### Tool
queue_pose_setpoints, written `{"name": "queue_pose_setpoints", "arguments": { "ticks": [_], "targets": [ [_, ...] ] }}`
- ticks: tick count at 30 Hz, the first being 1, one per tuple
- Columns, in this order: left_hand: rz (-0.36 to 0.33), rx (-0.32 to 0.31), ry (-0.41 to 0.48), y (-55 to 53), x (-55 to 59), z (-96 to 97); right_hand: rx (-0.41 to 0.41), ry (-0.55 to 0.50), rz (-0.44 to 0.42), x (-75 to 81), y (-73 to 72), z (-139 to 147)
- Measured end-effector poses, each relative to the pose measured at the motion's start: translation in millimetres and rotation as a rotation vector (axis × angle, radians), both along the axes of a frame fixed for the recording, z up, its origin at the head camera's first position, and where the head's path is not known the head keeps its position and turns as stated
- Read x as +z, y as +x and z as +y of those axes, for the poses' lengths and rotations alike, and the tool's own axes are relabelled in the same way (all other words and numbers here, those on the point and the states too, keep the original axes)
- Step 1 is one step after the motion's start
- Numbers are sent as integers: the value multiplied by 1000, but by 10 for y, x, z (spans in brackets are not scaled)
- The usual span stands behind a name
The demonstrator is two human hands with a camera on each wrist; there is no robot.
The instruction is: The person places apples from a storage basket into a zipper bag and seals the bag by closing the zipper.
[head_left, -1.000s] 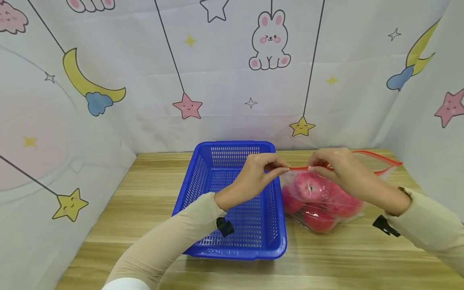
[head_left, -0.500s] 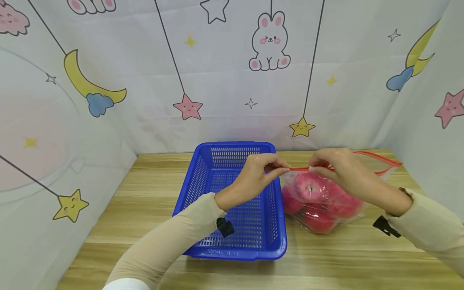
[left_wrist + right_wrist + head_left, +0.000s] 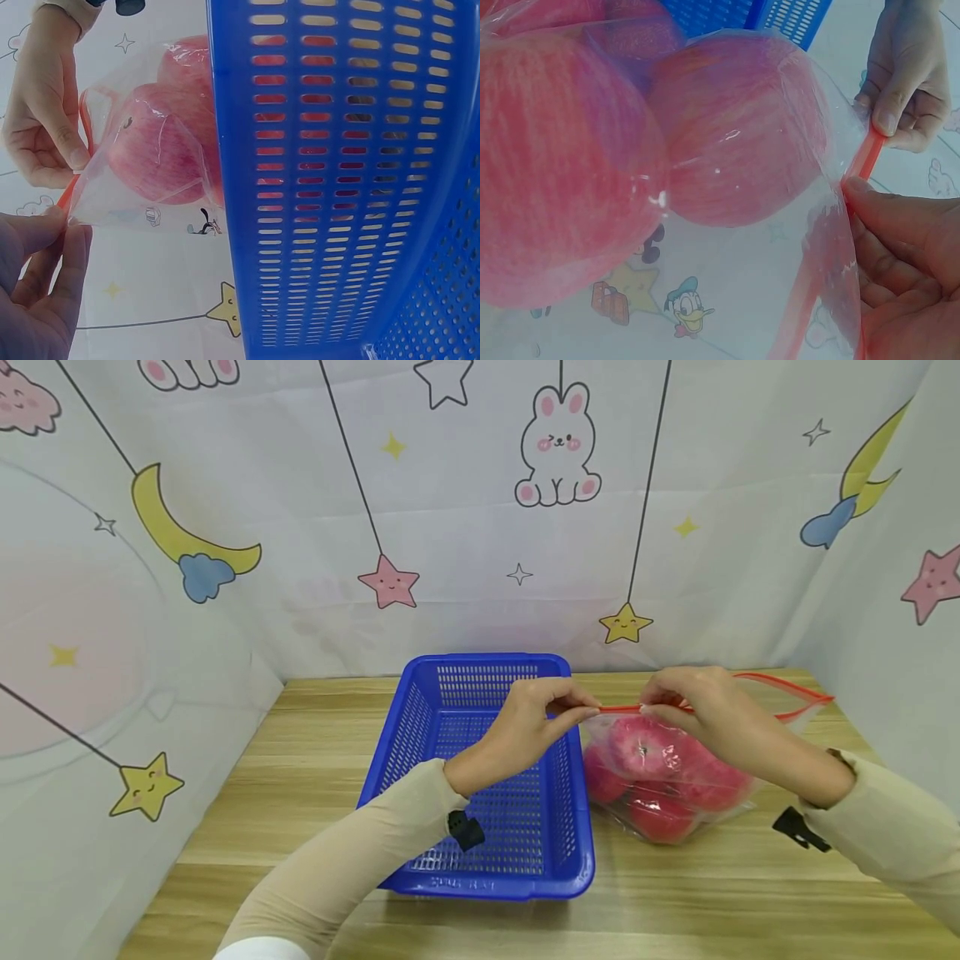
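A clear zip bag [image 3: 600, 727] with a red zip strip [image 3: 621, 709] holds several pinkish-red apples [image 3: 647, 748] on the table, right of the blue basket. My left hand [image 3: 517, 731] reaches over the basket and pinches the strip's left end between thumb and fingers. Close beside it, my right hand [image 3: 712, 714] pinches the same strip; a small white piece [image 3: 77, 172] shows at its fingertips in the left wrist view. To the right of that hand the bag's mouth gapes. In the right wrist view, apples [image 3: 739, 127] press against the clear film.
The blue plastic basket [image 3: 480, 887] with slotted walls stands at the middle of the wooden table [image 3: 315, 743], touching or nearly touching the bag. A white cloth [image 3: 480, 527] printed with stars, moons and a rabbit hangs behind and at both sides.
My right hand's fingertips have shifted very slightly right along the red strip. The left hand, bag and basket stay nearly where they were.
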State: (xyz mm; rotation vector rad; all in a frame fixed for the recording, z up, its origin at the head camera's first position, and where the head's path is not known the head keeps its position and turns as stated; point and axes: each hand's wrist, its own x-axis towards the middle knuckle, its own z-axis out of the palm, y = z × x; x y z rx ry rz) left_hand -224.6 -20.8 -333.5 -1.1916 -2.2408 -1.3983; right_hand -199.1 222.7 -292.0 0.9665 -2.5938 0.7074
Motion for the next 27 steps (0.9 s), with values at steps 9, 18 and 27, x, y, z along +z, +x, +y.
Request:
{"name": "queue_pose_setpoints", "arguments": {
  "ticks": [9, 18, 27],
  "targets": [
    [16, 10, -8, -9, 2, 3, 4, -1, 19, -6, -4, 10],
    [15, 11, -10, -10, 1, 2, 5, 6, -3, 2, -8, 23],
    [13, 9, -8, -5, 0, 3, 1, 5, -1, 4, 0, 21]
  ]
}}
